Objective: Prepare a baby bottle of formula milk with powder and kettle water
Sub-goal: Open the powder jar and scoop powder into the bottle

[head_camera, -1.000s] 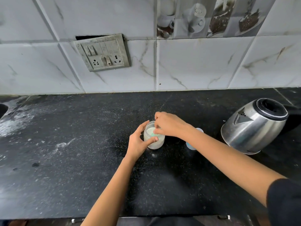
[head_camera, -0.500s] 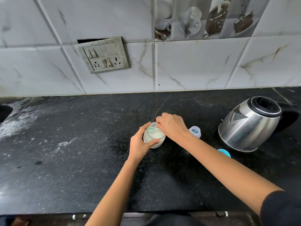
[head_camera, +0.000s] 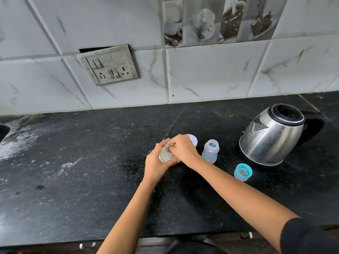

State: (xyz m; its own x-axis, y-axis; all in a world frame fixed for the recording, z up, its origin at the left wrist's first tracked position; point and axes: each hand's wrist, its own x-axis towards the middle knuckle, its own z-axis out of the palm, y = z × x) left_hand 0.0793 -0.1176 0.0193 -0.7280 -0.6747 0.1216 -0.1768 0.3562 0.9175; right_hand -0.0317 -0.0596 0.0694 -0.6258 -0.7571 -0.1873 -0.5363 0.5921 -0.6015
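My left hand [head_camera: 156, 163] is wrapped around a small clear jar of pale powder [head_camera: 165, 153], which tilts a little towards me on the black counter. My right hand [head_camera: 182, 148] covers the jar's mouth, fingers pinched together inside it on a teal scoop that they hide. Just right of my hands stands the baby bottle [head_camera: 210, 151], upright, clear, with no top on. Its teal ring with the teat [head_camera: 243, 172] lies closer to me. The steel kettle [head_camera: 271, 134] with a black lid stands at the right.
The jar's white lid [head_camera: 192, 140] lies behind my right hand. A switch and socket plate [head_camera: 110, 65] hangs on the tiled wall. White powder or water marks streak the counter's left side [head_camera: 16, 142]. The counter's front edge [head_camera: 55, 242] runs close to me.
My left hand has closed further around the jar and tipped it. My right hand has sunk over the jar's mouth and hidden the teal scoop. The view has shifted, so the bottle shows fully.
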